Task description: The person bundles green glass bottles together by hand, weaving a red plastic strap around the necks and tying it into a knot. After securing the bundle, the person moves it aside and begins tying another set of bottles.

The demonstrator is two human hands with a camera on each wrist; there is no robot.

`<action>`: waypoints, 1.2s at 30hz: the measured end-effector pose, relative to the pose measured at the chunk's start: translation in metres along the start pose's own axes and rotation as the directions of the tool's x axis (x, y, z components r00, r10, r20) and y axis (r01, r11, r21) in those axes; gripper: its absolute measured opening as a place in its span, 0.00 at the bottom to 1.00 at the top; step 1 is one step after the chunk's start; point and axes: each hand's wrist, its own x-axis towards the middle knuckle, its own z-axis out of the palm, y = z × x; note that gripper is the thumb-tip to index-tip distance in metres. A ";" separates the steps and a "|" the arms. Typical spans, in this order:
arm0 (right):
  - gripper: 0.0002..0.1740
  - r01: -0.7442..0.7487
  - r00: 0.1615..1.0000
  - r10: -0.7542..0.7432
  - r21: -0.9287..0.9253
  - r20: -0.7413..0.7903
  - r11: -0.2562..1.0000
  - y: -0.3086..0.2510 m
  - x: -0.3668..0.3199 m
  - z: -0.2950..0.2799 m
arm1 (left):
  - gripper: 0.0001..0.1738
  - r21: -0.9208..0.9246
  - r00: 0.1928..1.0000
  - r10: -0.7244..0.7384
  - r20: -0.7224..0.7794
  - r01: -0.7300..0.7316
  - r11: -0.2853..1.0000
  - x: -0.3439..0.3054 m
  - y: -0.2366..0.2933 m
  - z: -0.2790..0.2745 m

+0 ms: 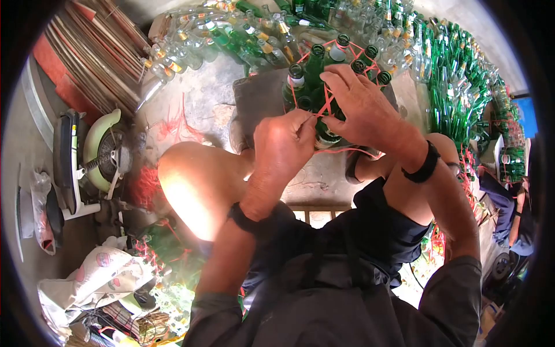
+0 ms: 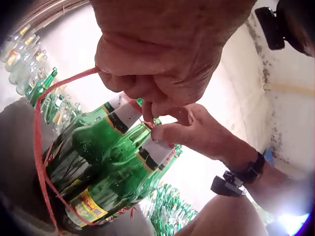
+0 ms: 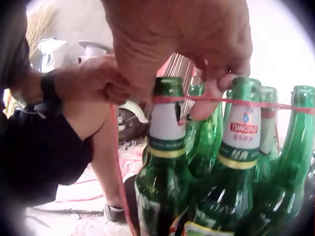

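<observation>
Several green glass beer bottles (image 1: 315, 66) stand upright in a tight bundle in front of the seated person. Red twine (image 3: 202, 99) runs around their necks, and a strand crosses between the hands in the head view. My left hand (image 1: 284, 141) is at the near left side of the bundle, curled tightly on the twine; in the left wrist view a length of twine (image 2: 38, 132) leaves this fist and loops down beside the bottles. My right hand (image 1: 367, 107) reaches over the bottle tops. Its curled fingertips (image 3: 209, 101) hold the neck twine between two labelled necks.
The bundle stands on a dark block (image 1: 254, 98). Many loose bottles (image 1: 457, 75) are heaped behind and to the right. A scooter-like wheel (image 1: 107, 150) and stacked flat boards (image 1: 95, 55) are at left. Loose red twine (image 1: 179, 124) lies on the floor. Another person (image 1: 509, 208) is at far right.
</observation>
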 end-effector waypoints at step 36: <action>0.21 -0.036 0.991 0.050 0.105 -0.127 0.994 0.000 -0.009 0.012 | 0.07 0.114 0.872 -0.069 0.484 0.015 0.993 0.100 -0.021 -0.030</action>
